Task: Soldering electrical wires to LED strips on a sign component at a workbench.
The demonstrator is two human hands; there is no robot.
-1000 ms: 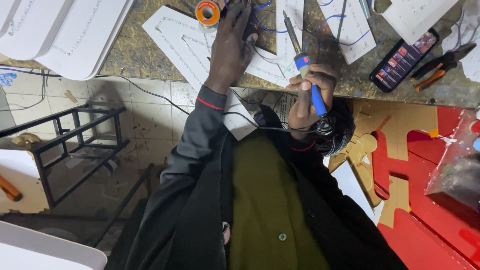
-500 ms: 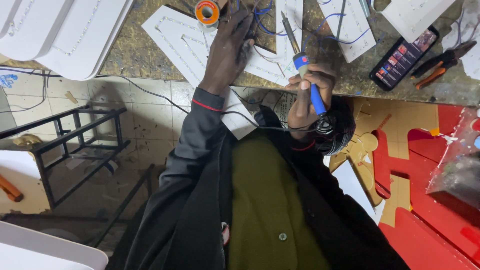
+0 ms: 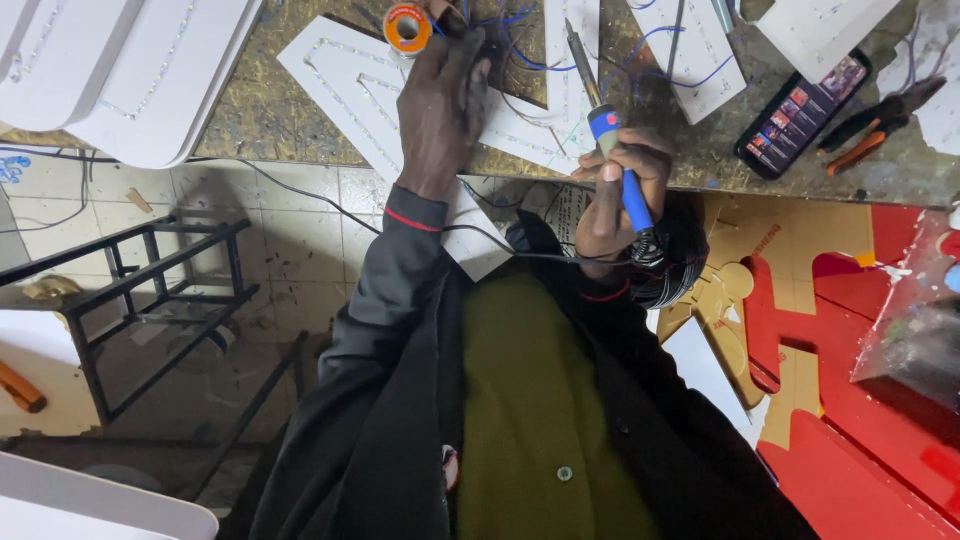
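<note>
— Worn, scratched and speckled, your workbench (image 3: 300, 125) runs across the top of the view, with pale floor tiles (image 3: 250, 230) below its edge. What's in your right hand?

— Your right hand (image 3: 615, 185) is closed around the blue handle of a soldering iron (image 3: 610, 130), held near the bench edge with its metal tip pointing up towards the white cut-out letter panels (image 3: 350, 75). Its cord loops back by your wrist.

— And the left?

— Your left hand (image 3: 445, 100) lies palm down on the panels, fingers stretched into a tangle of blue wires (image 3: 520, 40). Whether those fingers pinch a wire you cannot tell; they are hidden in the tangle.

— What sits around them?

— An orange spool (image 3: 407, 27) of solder stands just beside your left fingertips. To your right, a phone (image 3: 800, 110) with a lit screen lies on the bench, and orange-handled pliers (image 3: 880, 125) lie near it. Red sheet shapes (image 3: 860, 400) are stacked at the lower right, a black metal frame (image 3: 150, 300) stands on the tiles at the left, and more white panels (image 3: 130, 70) rest at the bench's far-left corner.
</note>
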